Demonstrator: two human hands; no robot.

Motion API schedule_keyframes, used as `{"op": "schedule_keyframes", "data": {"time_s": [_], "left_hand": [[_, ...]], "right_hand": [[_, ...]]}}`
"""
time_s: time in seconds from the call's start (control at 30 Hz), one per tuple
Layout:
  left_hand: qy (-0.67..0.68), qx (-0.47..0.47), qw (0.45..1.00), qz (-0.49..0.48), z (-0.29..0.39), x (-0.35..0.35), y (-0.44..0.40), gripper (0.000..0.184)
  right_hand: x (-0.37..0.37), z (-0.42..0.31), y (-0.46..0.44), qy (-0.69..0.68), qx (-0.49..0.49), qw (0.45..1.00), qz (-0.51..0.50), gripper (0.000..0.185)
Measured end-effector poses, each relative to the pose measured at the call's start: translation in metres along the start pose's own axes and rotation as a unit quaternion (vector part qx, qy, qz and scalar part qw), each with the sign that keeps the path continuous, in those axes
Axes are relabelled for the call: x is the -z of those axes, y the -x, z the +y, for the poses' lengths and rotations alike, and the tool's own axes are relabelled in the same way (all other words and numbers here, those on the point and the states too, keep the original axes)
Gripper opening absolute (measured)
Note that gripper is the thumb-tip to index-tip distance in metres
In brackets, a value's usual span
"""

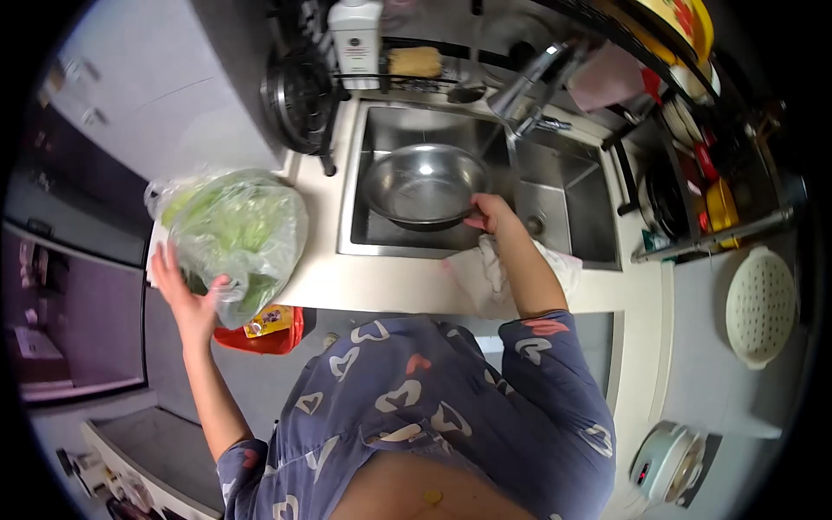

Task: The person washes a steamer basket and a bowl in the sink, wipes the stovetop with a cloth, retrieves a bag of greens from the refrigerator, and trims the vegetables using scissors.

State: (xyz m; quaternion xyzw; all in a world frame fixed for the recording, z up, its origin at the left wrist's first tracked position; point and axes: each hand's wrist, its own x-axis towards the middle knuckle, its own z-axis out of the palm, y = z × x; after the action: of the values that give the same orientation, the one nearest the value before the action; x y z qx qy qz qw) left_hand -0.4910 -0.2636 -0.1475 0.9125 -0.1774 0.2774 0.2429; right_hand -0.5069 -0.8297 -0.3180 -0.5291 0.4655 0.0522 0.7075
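Note:
A round stainless steel basin (416,195) sits in the left bowl of the sink (351,234). My right hand (490,215) pinches the basin's rim at its right side, with the fingers closed on the metal. On the counter to the left lies a clear plastic bag (238,225) with leafy green vegetables in it. My left hand (186,295) is at the bag's near left side, its fingers spread and the thumb against or just beside the plastic. I cannot tell whether it bears on the bag.
Behind the basin stands the faucet (524,91). A white cloth (481,273) hangs over the counter's front edge under my right forearm. Below the bag is a red bin (282,338). A dish rack (711,234) rises at right, and a white bottle (357,43) stands behind the sink.

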Motion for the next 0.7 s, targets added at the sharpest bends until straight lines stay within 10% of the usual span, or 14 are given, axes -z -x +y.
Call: {"op": "schedule_keyframes", "data": {"time_s": [0.23,0.33,0.4,0.57,0.7], "left_hand": [[-0.034,-0.124,0.987,-0.101,0.020,0.036,0.007,0.074],[-0.035,-0.148,0.977,-0.147,0.028,0.053,-0.001,0.067],[-0.043,-0.142,0.981,-0.126,0.025,0.061,-0.006,0.054],[0.025,-0.169,0.972,-0.163,0.013,0.088,-0.022,0.037],[0.093,-0.203,0.950,-0.218,0.016,0.105,-0.029,0.028]], "right_hand": [[0.013,0.051,-0.083,-0.015,-0.083,0.996,0.036,0.030],[0.031,0.056,-0.127,0.177,0.019,0.974,0.143,0.064],[-0.016,0.024,-0.072,0.428,0.107,0.845,0.301,0.059],[-0.169,-0.019,0.104,0.247,0.458,0.839,-0.159,0.036],[-0.270,-0.018,0.274,0.268,0.744,0.497,-0.359,0.026]]}}
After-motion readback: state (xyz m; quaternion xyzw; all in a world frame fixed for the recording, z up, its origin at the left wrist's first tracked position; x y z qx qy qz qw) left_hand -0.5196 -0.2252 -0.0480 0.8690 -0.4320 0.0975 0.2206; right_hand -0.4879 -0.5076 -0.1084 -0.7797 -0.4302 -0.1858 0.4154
